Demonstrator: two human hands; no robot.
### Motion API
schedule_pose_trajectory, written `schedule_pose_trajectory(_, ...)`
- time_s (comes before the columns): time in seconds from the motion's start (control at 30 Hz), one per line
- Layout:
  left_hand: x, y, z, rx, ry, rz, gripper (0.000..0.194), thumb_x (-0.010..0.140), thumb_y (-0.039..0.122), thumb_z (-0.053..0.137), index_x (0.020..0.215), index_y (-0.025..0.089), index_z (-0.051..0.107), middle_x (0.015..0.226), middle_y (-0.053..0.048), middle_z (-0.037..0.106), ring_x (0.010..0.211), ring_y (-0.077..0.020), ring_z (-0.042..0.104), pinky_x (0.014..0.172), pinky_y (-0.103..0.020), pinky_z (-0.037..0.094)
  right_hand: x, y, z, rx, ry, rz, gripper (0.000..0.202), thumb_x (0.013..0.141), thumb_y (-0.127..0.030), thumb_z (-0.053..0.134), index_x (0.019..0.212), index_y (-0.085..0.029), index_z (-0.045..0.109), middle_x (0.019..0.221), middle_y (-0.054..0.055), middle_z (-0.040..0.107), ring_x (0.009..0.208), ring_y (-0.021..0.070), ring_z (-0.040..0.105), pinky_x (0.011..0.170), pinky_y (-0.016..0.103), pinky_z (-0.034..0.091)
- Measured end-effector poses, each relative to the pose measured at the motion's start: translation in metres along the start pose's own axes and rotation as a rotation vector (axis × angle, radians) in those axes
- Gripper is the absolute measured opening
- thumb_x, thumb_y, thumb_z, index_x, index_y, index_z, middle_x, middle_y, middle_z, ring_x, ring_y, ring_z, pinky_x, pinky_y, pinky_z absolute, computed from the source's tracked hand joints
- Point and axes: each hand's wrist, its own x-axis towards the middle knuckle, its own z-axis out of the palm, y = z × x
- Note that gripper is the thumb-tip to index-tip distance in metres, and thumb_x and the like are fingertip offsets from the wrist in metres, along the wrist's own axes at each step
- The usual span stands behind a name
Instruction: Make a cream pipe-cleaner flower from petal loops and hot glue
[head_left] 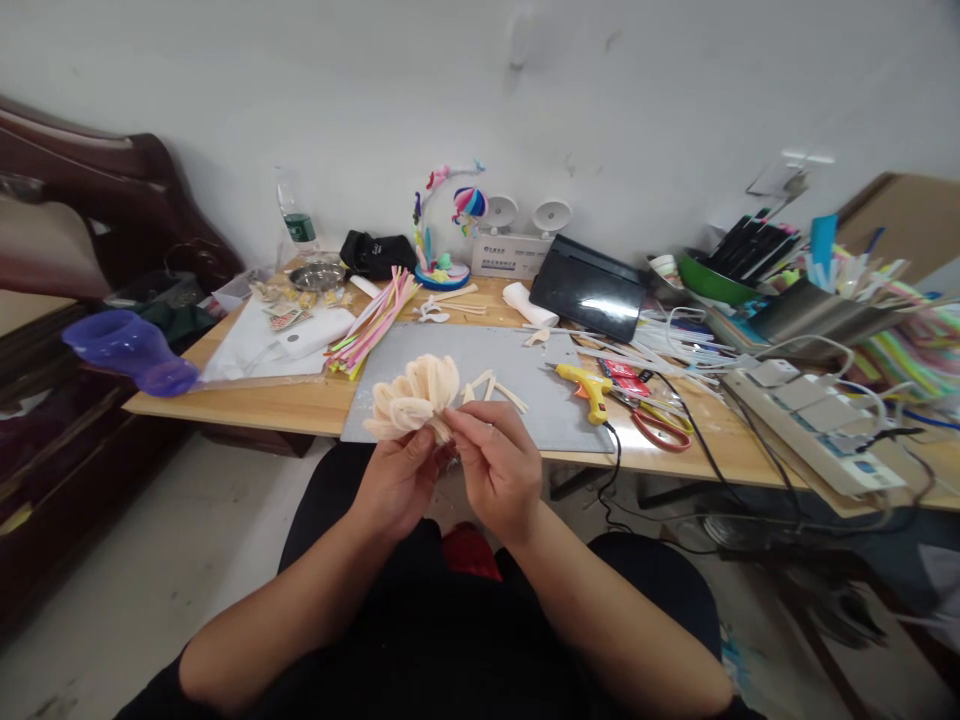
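Observation:
A cream flower (415, 392) with looped fuzzy petals, apparently bent from pipe cleaners, is held up over the front edge of the grey mat (465, 345). My left hand (397, 478) grips it from below, thumb pressed against its base. At the flower's right side, the fingers of my right hand (499, 465) pinch its lower edge; the exact spot is partly hidden. Behind my right hand, several short cream pipe cleaner pieces (511, 393) lie on the mat. A yellow glue gun (589, 388) rests at the mat's right edge.
Red-handled scissors (664, 428) lie right of the glue gun. Bundled coloured pipe cleaners (375, 320) lie at left, white ones (675, 340) at right. A power strip (817, 430) with cords runs along the right. A balloon ornament (442, 272) and a purple vase-like object (135, 350) also stand out.

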Motion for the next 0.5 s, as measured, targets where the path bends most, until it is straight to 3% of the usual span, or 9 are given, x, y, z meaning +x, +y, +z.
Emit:
schedule_pose_trajectory(0.1, 0.0007, 0.0009, -0.0019, -0.005, 0.015, -0.009, 0.025, 0.059, 0.027, 0.079, 0.082, 0.02, 0.069, 0.089, -0.001, 0.07, 0.085, -0.0136, 0.063, 0.078, -0.023, 0.049, 0.0015, -0.0024, -0.0019, 0.043, -0.043, 0.029, 0.033, 0.083, -0.012, 0.048, 0.111, -0.024, 0.06, 0.095, 0.007, 0.06, 0.09, 0.018, 0.056, 0.078, 0.037, 0.05)
schedule_pose_trajectory(0.33, -0.0003, 0.0072, -0.0006, -0.014, 0.055, 0.014, 0.025, 0.057, 0.024, 0.08, 0.079, 0.02, 0.069, 0.085, 0.001, 0.07, 0.078, -0.0108, 0.063, 0.07, -0.02, 0.05, -0.0001, -0.0078, 0.0003, 0.166, -0.095, 0.144, 0.036, 0.086, -0.017, 0.045, 0.119, -0.025, 0.056, 0.099, 0.006, 0.051, 0.095, 0.0181, 0.051, 0.084, 0.04, 0.046)
schedule_pose_trajectory(0.5, 0.0013, 0.0078, -0.0066, 0.071, 0.092, 0.043, 0.02, 0.058, 0.022, 0.078, 0.076, 0.021, 0.068, 0.07, 0.001, 0.067, 0.073, -0.0149, 0.063, 0.064, -0.024, 0.05, 0.0026, -0.0095, 0.0053, 0.19, -0.015, 0.217, 0.029, 0.084, -0.019, 0.051, 0.11, -0.027, 0.062, 0.094, 0.005, 0.054, 0.091, 0.0171, 0.053, 0.082, 0.038, 0.046)
